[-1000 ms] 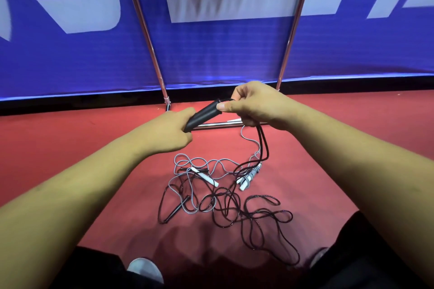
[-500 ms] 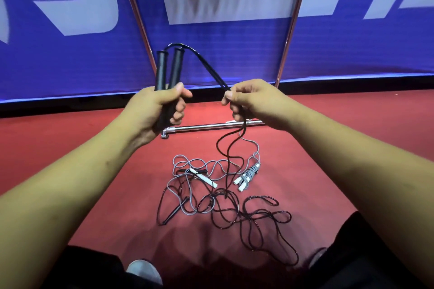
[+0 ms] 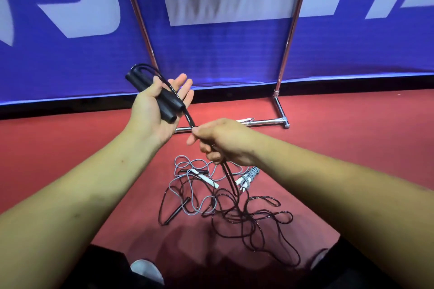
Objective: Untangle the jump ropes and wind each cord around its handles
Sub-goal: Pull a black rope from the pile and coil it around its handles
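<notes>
Two black handles (image 3: 162,97) lie side by side across the palm of my left hand (image 3: 153,110), thumb over them, fingers spread. Their black cord (image 3: 178,98) loops over the handle tops and runs down into my right hand (image 3: 220,142), which pinches it. From that fist the cord drops to a tangle of black cord (image 3: 249,216) on the red floor. A grey cord (image 3: 187,185) with a white handle (image 3: 206,178) is mixed into the tangle. A white-handled pair wrapped in grey cord (image 3: 247,177) lies beside it. A thin black handle (image 3: 175,212) lies at the tangle's left.
A blue banner (image 3: 223,54) on a metal stand stands close ahead; the stand's foot bar (image 3: 263,122) lies on the red floor (image 3: 352,138) just behind my hands. My dark trousers and a white shoe tip (image 3: 145,270) are at the bottom edge.
My left hand has turned palm up and opened its fingers, tilting the two handles from upright to slanted. My right hand has moved down and left along the cord, under the handles.
</notes>
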`<state>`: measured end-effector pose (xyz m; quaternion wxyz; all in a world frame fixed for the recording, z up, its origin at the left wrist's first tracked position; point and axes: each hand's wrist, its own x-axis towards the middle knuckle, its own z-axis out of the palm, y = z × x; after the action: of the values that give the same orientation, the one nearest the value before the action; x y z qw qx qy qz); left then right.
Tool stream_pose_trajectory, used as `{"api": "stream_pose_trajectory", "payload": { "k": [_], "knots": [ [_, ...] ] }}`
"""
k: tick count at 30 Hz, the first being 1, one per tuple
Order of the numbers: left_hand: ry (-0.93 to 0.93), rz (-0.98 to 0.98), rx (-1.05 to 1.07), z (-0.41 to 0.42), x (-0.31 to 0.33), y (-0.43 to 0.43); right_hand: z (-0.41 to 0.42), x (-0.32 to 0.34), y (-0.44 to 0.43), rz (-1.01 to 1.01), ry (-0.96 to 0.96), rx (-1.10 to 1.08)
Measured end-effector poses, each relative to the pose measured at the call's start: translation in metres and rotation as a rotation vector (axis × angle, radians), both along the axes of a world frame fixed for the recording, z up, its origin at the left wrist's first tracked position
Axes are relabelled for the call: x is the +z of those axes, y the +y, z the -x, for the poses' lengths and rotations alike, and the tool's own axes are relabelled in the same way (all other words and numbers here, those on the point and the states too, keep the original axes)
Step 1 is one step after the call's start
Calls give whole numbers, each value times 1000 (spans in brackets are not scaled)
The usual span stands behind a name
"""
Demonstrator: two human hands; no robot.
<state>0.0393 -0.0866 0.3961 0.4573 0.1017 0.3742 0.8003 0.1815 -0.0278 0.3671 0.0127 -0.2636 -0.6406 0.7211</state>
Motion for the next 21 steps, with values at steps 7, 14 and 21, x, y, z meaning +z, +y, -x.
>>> {"api": "stream_pose_trajectory", "payload": {
  "k": [7, 14, 21],
  "knots": [
    [89, 118, -38, -3, -1, 2, 2, 13, -12, -14, -49, 99],
    [508, 396, -34, -5, -3, 10, -6, 35, 2, -272, -18, 110],
    [1134, 770, -253, -21, -7, 3, -22, 56, 20, -971, -58, 191]
  ]
}}
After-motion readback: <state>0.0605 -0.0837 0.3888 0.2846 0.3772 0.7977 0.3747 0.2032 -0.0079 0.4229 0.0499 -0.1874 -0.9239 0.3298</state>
